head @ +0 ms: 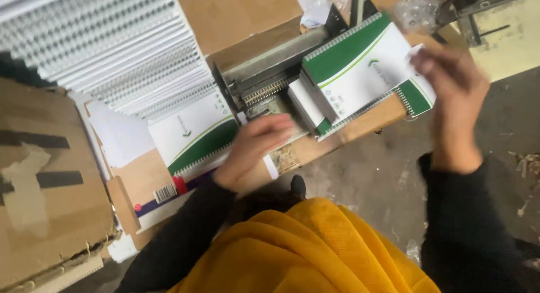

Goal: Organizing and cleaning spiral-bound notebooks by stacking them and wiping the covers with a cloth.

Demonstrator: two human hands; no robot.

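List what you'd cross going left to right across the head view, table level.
Flattened cardboard box → stack of wire-bound white notebooks → green-and-white notebook → left hand → metal binding machine → green-and-white spiral notebook pile → right hand, blurred.

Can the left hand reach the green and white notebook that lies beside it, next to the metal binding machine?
Probably yes. The left hand rests right beside that notebook, which lies flat with its cover uncovered, so nothing seems to be in the way.
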